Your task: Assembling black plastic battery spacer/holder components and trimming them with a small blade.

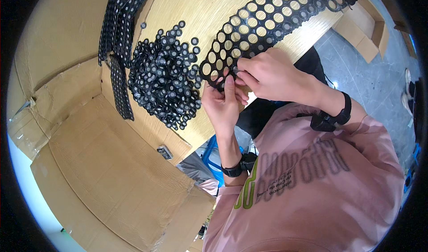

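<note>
A long black sheet with rows of round holes runs across the wooden table from the far right to my hands. My left hand is closed on its near end, the thumb lying along the edge. Over the sheet's near edge, my right hand has its thumb and fingers pinched together. Whatever is between those fingertips is too small and hidden to tell. Left of my hands lies a big heap of small black discs with grey centres. Several loose discs lie between the heap and the sheet.
Black sheets dotted with grey are draped at the table's far left, with one strip hanging down. A large open cardboard box stands against the table's left side. Another open carton rests on the floor at the far right.
</note>
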Motion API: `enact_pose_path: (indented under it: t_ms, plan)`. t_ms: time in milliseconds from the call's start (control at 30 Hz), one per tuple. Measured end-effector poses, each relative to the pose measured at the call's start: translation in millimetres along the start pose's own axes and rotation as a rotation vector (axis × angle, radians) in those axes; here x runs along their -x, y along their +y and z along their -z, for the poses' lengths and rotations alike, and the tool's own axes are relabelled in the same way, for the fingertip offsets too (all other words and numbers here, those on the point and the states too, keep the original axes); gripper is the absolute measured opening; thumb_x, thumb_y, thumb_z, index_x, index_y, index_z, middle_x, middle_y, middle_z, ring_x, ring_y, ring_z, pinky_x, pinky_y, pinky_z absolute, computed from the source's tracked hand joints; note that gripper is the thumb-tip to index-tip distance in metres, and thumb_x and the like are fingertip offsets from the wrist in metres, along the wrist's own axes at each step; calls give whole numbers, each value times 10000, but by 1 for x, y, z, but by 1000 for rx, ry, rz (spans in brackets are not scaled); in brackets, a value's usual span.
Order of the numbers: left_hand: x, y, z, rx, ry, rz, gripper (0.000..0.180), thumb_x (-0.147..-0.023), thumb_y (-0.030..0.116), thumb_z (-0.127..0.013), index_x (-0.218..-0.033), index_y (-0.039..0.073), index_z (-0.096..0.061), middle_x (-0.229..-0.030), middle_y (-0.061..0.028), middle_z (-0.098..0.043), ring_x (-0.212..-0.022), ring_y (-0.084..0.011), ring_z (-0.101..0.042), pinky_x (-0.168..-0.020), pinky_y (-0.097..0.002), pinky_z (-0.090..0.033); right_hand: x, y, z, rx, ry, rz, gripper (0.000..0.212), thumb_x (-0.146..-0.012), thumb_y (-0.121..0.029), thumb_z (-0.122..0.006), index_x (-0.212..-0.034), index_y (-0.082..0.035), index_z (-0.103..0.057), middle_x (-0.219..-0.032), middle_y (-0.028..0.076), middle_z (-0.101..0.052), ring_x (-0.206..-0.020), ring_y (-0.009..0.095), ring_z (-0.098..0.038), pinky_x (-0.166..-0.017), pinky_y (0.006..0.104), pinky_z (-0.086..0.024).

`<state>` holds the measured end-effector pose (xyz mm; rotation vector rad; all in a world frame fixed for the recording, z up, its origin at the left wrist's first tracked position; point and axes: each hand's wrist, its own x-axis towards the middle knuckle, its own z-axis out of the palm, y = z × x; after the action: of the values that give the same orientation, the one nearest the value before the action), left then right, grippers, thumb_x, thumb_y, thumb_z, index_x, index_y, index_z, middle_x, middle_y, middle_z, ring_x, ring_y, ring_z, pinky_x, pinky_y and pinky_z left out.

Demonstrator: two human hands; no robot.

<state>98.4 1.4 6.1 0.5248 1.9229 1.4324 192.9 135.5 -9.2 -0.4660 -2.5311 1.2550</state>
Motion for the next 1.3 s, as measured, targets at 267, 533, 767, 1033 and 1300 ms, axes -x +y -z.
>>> enact_pose_path:
  t_ms: [267,533,767,1033,1300]
  plan:
    - [-3,4,0,-2,-11,22,170,-959,-6,-500,-1121,-57,-498,-765,-123,-618,-499,-144,-584,-405,-238,-463,-2,-3,-2,22,12,33,163,-791,-165,-628,-758,-7,-605,-573,174,-616,-541,323,-647,-504,415,-491]
    - [-3,8,2,28,-31,45,141,-981,49,-483,-1061,-66,-500,-788,-143,-633,-540,-176,-625,-446,-267,-524,-2,0,-2,-6,20,58,158,-809,-158,-611,-760,-8,-604,-568,172,-615,-536,331,-643,-502,428,-488]
    - [0,18,-5,-78,3,-1,153,-993,81,-467,-1078,-45,-480,-816,-144,-641,-600,-186,-661,-461,-276,-545,-1,2,-6,-32,81,80,156,-842,-147,-601,-744,-31,-567,-547,155,-589,-499,322,-608,-467,417,-448]
    - [-2,21,-5,-48,0,22,158,-997,58,-437,-1116,-45,-450,-784,-143,-627,-555,-170,-634,-446,-266,-542,4,2,-12,5,200,159,166,-858,-131,-613,-736,-49,-538,-510,105,-545,-471,283,-591,-427,370,-424]
    - [-4,13,3,-34,-57,-7,190,-990,49,-461,-1139,-68,-481,-719,-116,-596,-478,-138,-574,-386,-236,-446,5,-9,-6,-37,128,90,178,-788,-160,-661,-748,-32,-544,-594,103,-625,-529,275,-651,-460,367,-486]
